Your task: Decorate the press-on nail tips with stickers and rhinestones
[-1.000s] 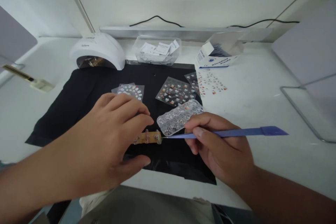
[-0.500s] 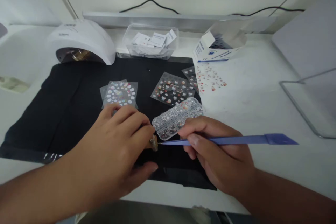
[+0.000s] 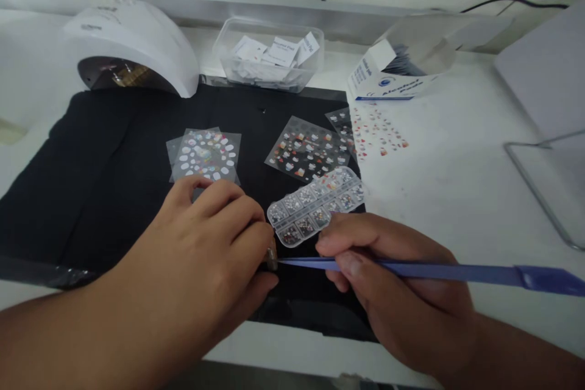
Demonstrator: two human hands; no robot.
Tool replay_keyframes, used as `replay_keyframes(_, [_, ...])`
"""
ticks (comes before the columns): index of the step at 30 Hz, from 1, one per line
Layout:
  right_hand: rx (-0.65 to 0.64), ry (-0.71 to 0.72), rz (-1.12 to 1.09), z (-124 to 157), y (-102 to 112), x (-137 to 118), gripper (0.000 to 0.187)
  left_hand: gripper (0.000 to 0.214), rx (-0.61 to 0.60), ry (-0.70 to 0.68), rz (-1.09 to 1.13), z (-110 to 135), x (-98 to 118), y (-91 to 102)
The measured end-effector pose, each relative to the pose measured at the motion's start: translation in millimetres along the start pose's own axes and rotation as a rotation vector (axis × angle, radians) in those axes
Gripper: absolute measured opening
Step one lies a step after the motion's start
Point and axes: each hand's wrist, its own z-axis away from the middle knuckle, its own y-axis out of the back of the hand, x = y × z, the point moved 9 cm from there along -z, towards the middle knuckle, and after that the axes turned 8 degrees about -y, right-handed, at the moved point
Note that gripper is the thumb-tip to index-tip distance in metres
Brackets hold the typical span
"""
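My left hand (image 3: 219, 250) is closed, its back to me, around a small glossy brownish false nail (image 3: 273, 258) whose end shows beside the index finger; the rest is hidden by the fingers. In my right hand (image 3: 393, 280) I grip blue tweezers (image 3: 425, 269) like a pen. Their fine tip points left and meets the nail's edge or lies just beside it; I cannot tell whether anything is between the points. Just beyond the right fingers lies a clear compartment case (image 3: 315, 204) of small rhinestones. Sticker sheets (image 3: 208, 155) lie past my left fingers.
A black cloth (image 3: 123, 152) covers much of the white table. More sticker sheets (image 3: 306, 149) lie on it. At the back stand a white nail lamp (image 3: 150, 36), a clear tub (image 3: 267, 82) of alcohol pad packets and an open alcohol pad box (image 3: 388, 82). A metal wire stand (image 3: 530, 189) is at right.
The view has shifted and come slightly closer. The tweezers stay at the false nail, their back end now tilted lower. Less of the nail shows beside my left fingers.
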Motion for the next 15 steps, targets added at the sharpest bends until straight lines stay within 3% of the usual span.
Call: replay_keyframes(15, [0.015, -0.012, 0.030, 2.4, 1.8, -0.1, 0.030, 0.007, 0.029, 0.015, 0.026, -1.6, -3.1, -1.2])
